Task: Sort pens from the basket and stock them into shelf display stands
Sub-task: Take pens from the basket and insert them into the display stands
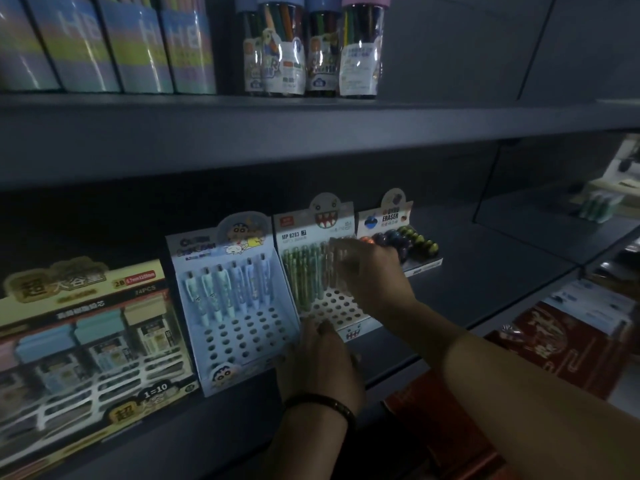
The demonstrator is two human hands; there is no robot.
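On the lower shelf (485, 271) three display stands sit side by side: the left stand (235, 306) holds a back row of pens (228, 289), the middle stand (322, 271) holds pens (304, 268) too, and an eraser display (401, 233) stands rightmost. A large box (86, 341) lies left of them. The right hand (370, 271) reaches into the middle stand, apparently among its pens; the left hand (322, 362) rests at that stand's front edge.

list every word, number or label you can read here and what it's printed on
"HB": pastel pencil boxes, top shelf
"MP 8283": green pen stand header
"ERASER": eraser display card
"2B", "1=10": lead refill box
Large Chinese characters on the lead refill box: blurred
Blue pen stand header: blurred
Coloured pencil tubes labels: too small
Red packet at right: blurred
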